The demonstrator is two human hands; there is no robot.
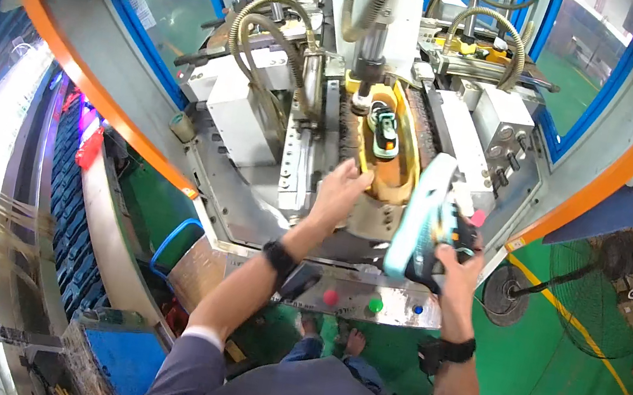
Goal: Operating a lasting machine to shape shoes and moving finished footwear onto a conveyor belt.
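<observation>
My right hand (460,263) grips a sneaker (429,216) with a pale mint sole and a dark upper with orange and pink bits. The shoe is tilted, its sole turned to the left, and it is slightly blurred. Left of it, my left hand (341,193) reaches to the front left rim of a yellow-edged cradle (395,186) in the machine. Its fingers are apart, with nothing seen in them. A second sneaker (383,132), mint and black, sits inside the cradle beneath a vertical press rod (369,64).
Metal blocks (244,118) with hoses flank the cradle on the left, and a white block with knobs (504,128) on the right. Red, green and blue buttons (375,304) line the front panel. Orange-edged guards (602,191) curve along both sides. A floor fan (603,287) stands at the right.
</observation>
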